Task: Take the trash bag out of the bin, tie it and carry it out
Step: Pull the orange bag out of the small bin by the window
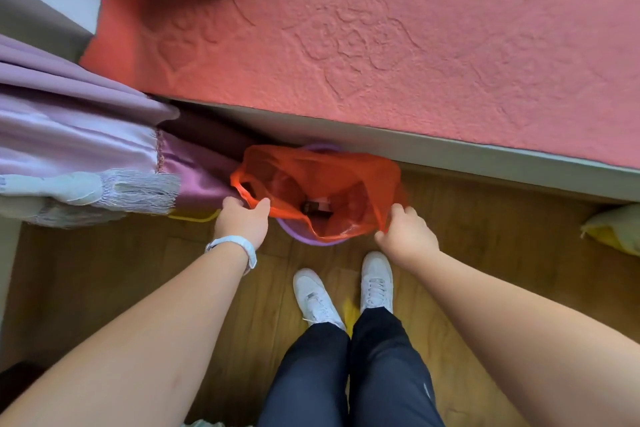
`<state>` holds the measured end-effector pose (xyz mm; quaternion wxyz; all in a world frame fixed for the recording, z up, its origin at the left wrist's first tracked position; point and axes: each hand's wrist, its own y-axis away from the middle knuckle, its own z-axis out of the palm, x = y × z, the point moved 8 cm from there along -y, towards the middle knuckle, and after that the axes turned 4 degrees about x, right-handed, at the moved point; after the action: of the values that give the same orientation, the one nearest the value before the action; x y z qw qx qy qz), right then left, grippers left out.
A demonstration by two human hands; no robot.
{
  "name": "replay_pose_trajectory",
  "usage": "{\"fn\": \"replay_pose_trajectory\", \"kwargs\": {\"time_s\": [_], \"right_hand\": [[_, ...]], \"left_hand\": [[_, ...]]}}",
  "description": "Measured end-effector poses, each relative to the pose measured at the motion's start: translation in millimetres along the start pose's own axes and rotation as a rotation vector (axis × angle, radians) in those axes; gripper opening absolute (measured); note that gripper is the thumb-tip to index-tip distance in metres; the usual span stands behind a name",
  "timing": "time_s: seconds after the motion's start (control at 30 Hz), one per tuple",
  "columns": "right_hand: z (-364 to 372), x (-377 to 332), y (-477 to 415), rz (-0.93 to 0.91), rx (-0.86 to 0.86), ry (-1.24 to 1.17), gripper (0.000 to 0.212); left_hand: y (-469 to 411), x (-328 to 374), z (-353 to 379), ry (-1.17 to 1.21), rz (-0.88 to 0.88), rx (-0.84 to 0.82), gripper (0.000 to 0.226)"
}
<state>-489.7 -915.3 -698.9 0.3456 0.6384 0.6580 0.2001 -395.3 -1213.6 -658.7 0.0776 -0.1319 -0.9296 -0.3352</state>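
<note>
A thin red-orange trash bag point(349, 180) lines a small purple bin point(294, 234) on the wooden floor, right against the bed's edge. The bag's mouth gapes open and some dark and white rubbish lies at its bottom. My left hand point(242, 218), with a white wristband, pinches the bag's left handle loop. On the other side, my right hand point(405, 230) grips the bag's right rim. Most of the bin is hidden by the bag; only its purple rim shows at the front and back.
A bed with a pink-red cover point(381, 45) runs across the top. Lilac curtains with a fringe point(86, 156) hang at the left, close to the bin. A yellow cushion point(616, 229) lies at the right edge. My white shoes point(346, 288) stand just behind the bin.
</note>
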Motion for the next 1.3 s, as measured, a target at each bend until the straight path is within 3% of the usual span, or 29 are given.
{"fn": "replay_pose_trajectory", "kwargs": {"time_s": [0.1, 0.23, 0.37, 0.57, 0.77, 0.87, 1.3], "right_hand": [[17, 5, -17, 0.026, 0.033, -0.011, 0.049], [41, 18, -37, 0.138, -0.017, -0.019, 0.051], [56, 24, -47, 0.186, -0.051, -0.140, 0.030], [44, -17, -36, 0.087, 0.029, -0.302, 0.009], [1, -46, 0, 0.020, 0.083, -0.333, 0.006], [-31, -52, 22, -0.002, 0.165, -0.382, 0.017], [-179, -66, 135, -0.126, 0.340, -0.565, 0.007]], "left_hand": [[-19, -3, 17, -0.012, 0.061, 0.007, 0.030], [-28, -1, 29, 0.018, 0.129, 0.050, 0.022], [-22, -1, 36, 0.077, 0.200, 0.061, 0.025], [-10, 16, 25, 0.213, 0.305, 0.054, 0.022], [19, 42, -5, 0.306, 0.318, -0.006, 0.017], [38, 54, -26, 0.332, 0.323, -0.038, 0.015], [119, 74, -121, 0.394, 0.330, -0.094, 0.017]]}}
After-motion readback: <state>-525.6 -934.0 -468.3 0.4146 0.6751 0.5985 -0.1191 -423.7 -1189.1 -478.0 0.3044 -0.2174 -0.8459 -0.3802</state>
